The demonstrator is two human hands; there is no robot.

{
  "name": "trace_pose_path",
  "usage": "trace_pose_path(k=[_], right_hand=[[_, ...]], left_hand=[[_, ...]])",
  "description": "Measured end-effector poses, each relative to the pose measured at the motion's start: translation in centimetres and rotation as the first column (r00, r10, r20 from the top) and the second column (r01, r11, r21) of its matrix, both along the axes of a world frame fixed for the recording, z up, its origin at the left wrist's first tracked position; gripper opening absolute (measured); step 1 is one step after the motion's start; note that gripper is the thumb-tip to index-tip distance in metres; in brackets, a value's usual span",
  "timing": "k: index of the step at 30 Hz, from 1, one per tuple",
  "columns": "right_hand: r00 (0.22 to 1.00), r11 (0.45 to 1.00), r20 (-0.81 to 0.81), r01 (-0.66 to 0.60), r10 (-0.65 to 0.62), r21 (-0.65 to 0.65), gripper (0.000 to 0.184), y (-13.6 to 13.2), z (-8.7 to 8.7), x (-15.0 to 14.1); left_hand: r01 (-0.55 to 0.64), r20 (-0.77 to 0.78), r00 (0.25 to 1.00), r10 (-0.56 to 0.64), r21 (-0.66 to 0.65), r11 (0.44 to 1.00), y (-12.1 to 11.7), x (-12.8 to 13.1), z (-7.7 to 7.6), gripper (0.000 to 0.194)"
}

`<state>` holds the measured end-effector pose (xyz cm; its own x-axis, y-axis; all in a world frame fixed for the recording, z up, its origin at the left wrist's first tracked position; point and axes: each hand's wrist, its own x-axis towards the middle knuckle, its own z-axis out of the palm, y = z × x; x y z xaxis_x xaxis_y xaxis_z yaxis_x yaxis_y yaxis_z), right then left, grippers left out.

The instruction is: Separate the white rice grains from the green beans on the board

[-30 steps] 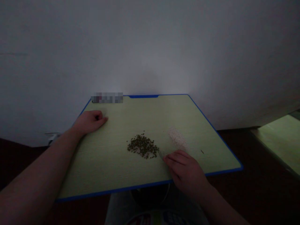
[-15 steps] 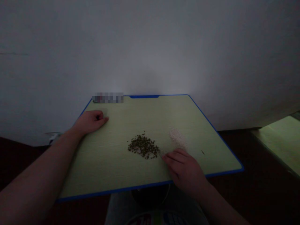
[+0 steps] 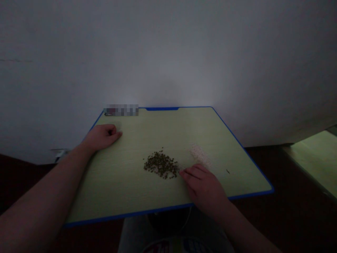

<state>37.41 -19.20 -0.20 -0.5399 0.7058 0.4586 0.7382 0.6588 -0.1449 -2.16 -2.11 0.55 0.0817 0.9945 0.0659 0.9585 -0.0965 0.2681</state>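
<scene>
My left hand (image 3: pixel 103 136) rests at the left side of the board, curled into a loose fist with its thumb out; nothing shows in it. A pile of small dark green grains that look like mung beans (image 3: pixel 159 163) lies mid-board, with some pale grains mixed in. At the pile's right edge is my right hand (image 3: pixel 204 184), its fingertips pinched together and pointing left. What they hold, if anything, is too small and dim to make out. A patch of pale, rice-like grains (image 3: pixel 198 153) lies just beyond the right hand's knuckles.
The pale table (image 3: pixel 126 189) has a blue rim and stands against a white wall. A small dark sliver (image 3: pixel 228 171) lies on its right side. Below the near edge is a dark round container (image 3: pixel 168 221). Another pale surface (image 3: pixel 313 158) stands at far right.
My right hand has shifted slightly left and away from me, nearer the green grains. My left hand has stayed in place.
</scene>
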Motion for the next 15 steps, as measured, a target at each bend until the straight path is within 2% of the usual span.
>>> trace_pose_path(k=[4,7,15], right_hand=[[1.0,0.999,-0.012,0.021,-0.02,0.036,0.03,0.05,0.17,0.17],[0.999,0.999,-0.032,-0.007,0.009,0.048,0.027,0.11,0.32,0.14],[0.999,1.0,-0.026,-0.022,0.022,0.004,0.031,0.06,0.07,-0.17]], left_hand=[[-0.003,-0.005,1.0,0.003,-0.003,1.0,0.0,-0.01,-0.1,0.041],[0.007,-0.008,1.0,-0.007,0.001,1.0,0.07,-0.1,-0.25,0.041],[-0.004,-0.004,1.0,0.004,-0.012,1.0,0.09,0.04,-0.04,0.041]])
